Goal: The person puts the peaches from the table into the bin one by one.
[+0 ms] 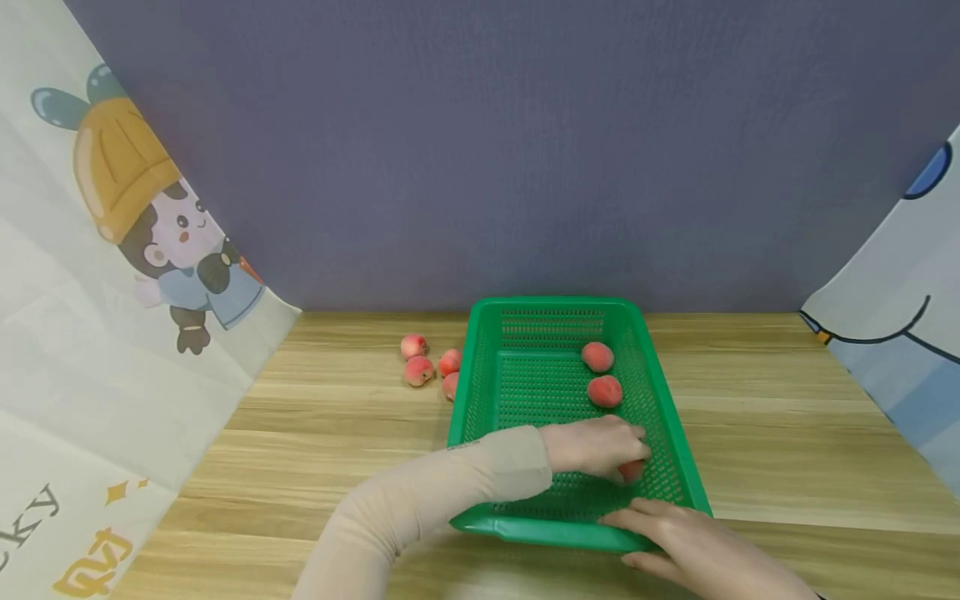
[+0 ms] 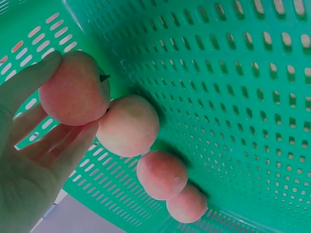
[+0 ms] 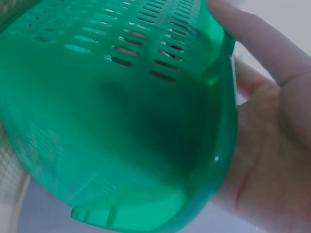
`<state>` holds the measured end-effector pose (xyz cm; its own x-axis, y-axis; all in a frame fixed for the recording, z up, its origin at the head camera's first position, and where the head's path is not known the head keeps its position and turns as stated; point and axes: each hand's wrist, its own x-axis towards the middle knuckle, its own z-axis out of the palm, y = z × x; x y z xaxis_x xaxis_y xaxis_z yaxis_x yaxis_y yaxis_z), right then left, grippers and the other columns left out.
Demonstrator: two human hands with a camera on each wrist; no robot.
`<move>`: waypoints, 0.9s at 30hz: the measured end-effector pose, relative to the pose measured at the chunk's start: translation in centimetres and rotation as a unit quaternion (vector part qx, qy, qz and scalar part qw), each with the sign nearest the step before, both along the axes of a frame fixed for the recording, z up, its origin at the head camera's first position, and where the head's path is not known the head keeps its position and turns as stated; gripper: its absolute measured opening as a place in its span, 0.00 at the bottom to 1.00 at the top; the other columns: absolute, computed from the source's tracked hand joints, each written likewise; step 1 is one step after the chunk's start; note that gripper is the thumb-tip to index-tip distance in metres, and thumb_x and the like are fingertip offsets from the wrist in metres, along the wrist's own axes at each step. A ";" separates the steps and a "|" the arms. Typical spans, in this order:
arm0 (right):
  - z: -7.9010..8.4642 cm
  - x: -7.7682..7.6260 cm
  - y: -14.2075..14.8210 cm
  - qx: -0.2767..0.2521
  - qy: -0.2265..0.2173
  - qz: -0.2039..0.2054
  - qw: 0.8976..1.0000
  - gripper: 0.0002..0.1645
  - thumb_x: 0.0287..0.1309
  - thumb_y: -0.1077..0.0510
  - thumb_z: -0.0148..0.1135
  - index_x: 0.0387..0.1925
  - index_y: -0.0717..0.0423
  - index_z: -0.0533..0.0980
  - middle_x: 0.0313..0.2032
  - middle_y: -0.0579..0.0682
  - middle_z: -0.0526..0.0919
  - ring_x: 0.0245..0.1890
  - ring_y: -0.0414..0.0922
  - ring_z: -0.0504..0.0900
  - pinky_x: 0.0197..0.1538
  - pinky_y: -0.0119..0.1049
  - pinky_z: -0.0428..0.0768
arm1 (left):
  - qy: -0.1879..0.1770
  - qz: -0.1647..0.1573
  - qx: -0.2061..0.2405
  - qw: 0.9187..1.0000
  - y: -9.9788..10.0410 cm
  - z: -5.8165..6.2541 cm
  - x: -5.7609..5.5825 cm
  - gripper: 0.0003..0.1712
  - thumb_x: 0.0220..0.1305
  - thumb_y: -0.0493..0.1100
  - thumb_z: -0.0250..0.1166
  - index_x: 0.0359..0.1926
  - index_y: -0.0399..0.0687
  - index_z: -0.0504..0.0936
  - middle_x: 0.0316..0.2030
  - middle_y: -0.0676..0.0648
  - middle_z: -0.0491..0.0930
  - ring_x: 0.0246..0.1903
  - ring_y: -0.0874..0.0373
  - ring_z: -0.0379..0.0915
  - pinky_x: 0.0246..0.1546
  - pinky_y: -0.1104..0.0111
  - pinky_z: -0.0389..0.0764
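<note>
Inside the green plastic basket [image 1: 562,533], my left hand [image 1: 600,446] reaches in low near the right wall. Its thumb and fingers hold a peach [image 2: 73,90], which is mostly hidden by the hand in the head view. Right beside it in the left wrist view lies a second peach [image 2: 129,127]. Two more peaches, one nearer [image 1: 605,391] and one farther [image 1: 597,357], lie in a line along the same wall. At the near right corner, my right hand [image 1: 682,537] grips the basket rim [image 3: 226,131], fingers over the edge and thumb outside.
Left of the basket, several loose peaches [image 1: 419,371] lie on the wooden table [image 1: 315,450], some partly behind the basket's wall. A grey-blue panel [image 1: 525,167] stands along the table's back edge. Printed cloth [image 1: 60,333] hangs at the left side, and more on the right.
</note>
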<state>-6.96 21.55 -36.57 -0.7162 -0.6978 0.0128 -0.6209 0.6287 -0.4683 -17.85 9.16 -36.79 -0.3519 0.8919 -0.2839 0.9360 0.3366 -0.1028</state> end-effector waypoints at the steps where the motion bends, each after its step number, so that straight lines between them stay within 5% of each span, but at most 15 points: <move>1: 0.0 0.0 0.0 -0.001 0.001 0.001 1.000 0.22 0.54 0.42 0.53 0.48 0.47 0.74 0.41 0.38 0.75 0.37 0.34 0.73 0.32 0.30 0.76 | 0.003 -0.001 -0.002 1.000 0.0 0.0 0.0 0.18 0.52 0.51 0.64 0.46 0.58 0.76 0.39 0.59 0.72 0.38 0.70 0.68 0.40 0.83 0.66; 27: -0.2 0.1 0.0 -0.003 0.034 0.005 0.999 0.21 0.54 0.43 0.55 0.47 0.46 0.74 0.42 0.41 0.76 0.39 0.38 0.75 0.33 0.32 0.76 | -0.005 -0.010 -0.016 1.000 0.0 -1.1 0.1 0.19 0.52 0.50 0.64 0.47 0.57 0.75 0.48 0.57 0.72 0.43 0.69 0.69 0.41 0.85 0.66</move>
<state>-6.88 21.60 -36.80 -0.7062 -0.7049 0.0659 -0.6580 0.6191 -0.4285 -17.78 9.18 -37.94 -0.3307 0.8892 -0.3162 0.9437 0.3138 -0.1047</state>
